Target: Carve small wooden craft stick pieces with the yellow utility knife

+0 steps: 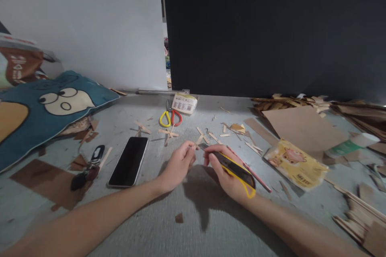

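Note:
My right hand is wrapped round a black and yellow utility knife, its blade end pointing left toward my other hand. My left hand pinches a small thin wooden stick piece right at the knife's tip. Both hands hover low over the grey floor in the middle of the view. A thin red stick or pencil lies just right of the knife hand.
A black phone and keys lie left. Scissors with yellow and red handles and a small packet sit farther back. Cardboard sheets, a yellow printed pouch and wood scraps fill the right. A blue cushion lies far left.

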A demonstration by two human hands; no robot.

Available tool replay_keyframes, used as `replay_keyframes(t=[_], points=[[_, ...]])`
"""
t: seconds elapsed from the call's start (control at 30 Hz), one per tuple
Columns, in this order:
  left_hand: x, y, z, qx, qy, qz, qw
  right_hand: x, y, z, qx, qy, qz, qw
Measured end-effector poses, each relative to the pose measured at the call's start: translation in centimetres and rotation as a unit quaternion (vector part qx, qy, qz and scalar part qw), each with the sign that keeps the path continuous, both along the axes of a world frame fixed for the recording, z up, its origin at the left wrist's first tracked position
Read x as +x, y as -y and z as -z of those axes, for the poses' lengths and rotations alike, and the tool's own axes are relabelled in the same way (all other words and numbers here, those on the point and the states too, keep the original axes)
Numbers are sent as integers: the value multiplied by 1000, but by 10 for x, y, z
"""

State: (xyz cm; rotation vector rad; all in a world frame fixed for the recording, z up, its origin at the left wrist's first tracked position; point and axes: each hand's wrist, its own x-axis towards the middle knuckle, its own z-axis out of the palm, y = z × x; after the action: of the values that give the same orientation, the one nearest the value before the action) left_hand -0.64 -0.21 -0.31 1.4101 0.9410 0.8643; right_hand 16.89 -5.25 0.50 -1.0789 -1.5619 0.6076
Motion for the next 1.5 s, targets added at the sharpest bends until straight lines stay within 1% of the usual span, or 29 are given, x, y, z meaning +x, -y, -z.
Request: replay_keyframes(t=[0.07, 0.1, 0.13, 0.17, 0.23, 0.27, 0.33, 0.4, 0.5, 0.6, 0.7, 0.8, 0.9, 0.97, 1.07, 1.17, 1.27, 1.37, 1.43, 1.5], points=[[0, 0, 0, 0, -4, -11, 1000, 4, 1, 0, 74, 27, 28, 996], [1, 0, 0, 3, -8, -14, 1000, 6, -1, 2, 99, 31, 33, 994], [1, 1, 0, 8, -13, -14, 1000, 7, -3, 6, 120, 19, 32, 992], [1, 1, 1, 15, -19, -12, 1000, 8, -7, 9, 124, -7, 27, 992], [1, 1, 1, 28, -27, -8, 999, 9, -15, 17, 123, -48, 3, 991], [1, 1, 1, 29, -27, -8, 999, 11, -18, 20, 110, -59, -2, 992], [1, 1, 1, 27, -22, -7, 999, 15, -24, 24, 87, -65, 16, 994], [1, 1, 1, 24, -16, -10, 1000, 20, -27, 24, 55, -33, 33, 997], [0, 0, 2, 34, -23, -28, 999, 26, -28, 21, 32, -12, 43, 998], [-1, -1, 4, 51, -29, -48, 997, 28, -26, 19, -15, -44, 16, 999], [-3, -1, 8, 58, -22, -51, 997, 29, -24, 18, -53, -59, -18, 997], [-2, -2, 8, 47, -25, -32, 998, 31, -23, 17, -47, -31, -12, 998], [-1, -2, 3, 17, -28, -11, 999, 34, -26, 16, -8, 7, 37, 999], [-1, -3, 0, 2, -20, -5, 1000, 34, -29, 16, 12, 38, 51, 998], [-1, -5, -1, 7, -15, 3, 1000, 33, -31, 16, 7, 76, 22, 997], [-1, -5, 0, 36, -20, -9, 999, 30, -27, 14, 6, 115, -18, 993], [-2, -5, 1, 44, -20, -32, 998, 27, -22, 8, 43, 156, -75, 984], [-2, -6, 2, 51, -30, -37, 998, 25, -18, 3, 85, 173, -134, 972], [-3, -6, 1, 61, -46, -36, 996, 24, -17, 3, 108, 180, -136, 968], [-4, -6, -1, 76, -78, -42, 993, 24, -16, 6, 121, 182, -93, 971]])
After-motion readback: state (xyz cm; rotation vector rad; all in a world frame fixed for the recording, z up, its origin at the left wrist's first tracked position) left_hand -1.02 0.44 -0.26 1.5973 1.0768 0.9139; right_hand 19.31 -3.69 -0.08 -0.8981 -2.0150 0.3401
